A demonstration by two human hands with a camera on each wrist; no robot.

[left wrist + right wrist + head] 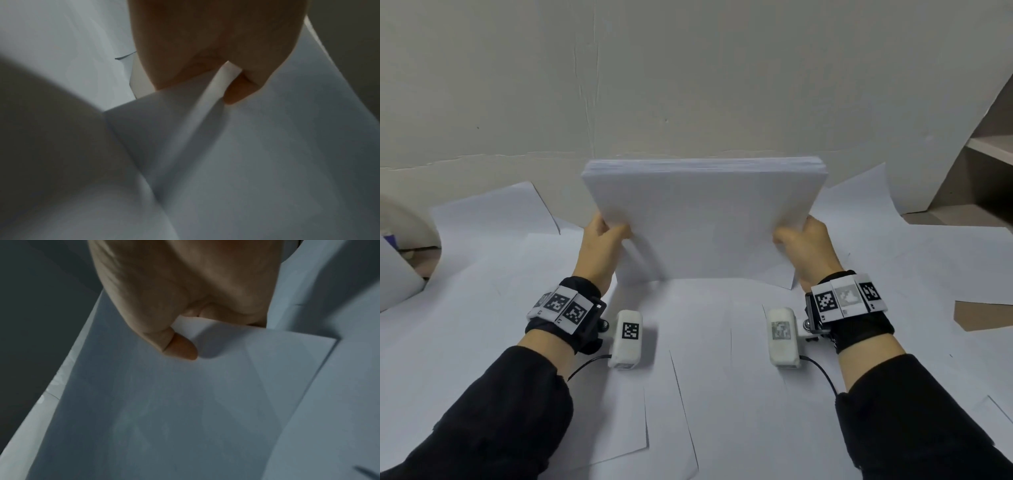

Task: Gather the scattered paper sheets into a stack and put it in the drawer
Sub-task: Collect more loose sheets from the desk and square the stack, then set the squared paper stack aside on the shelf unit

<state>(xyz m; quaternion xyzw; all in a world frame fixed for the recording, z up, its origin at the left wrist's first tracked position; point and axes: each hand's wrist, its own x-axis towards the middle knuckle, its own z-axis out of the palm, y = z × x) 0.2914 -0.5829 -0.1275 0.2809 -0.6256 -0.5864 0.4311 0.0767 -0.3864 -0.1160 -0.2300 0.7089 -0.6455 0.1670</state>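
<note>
So both wrist views are dim and blurry, mostly just paper and a thumb. One stack [702, 222] stands on edge on the table [976, 315], near the wall [688, 68], gripped on its left side by the left hand [602, 246] and on its right side by the right hand [808, 250], thumbs on the near face. Fingers behind are hidden. Loose sheets [705, 377] cover almost the whole table and overlap too much to count. No drawer visible; only a shelf [989, 147], cut off at the right edge. Two black sleeves [493, 421], two wrist cameras [626, 339].
</note>
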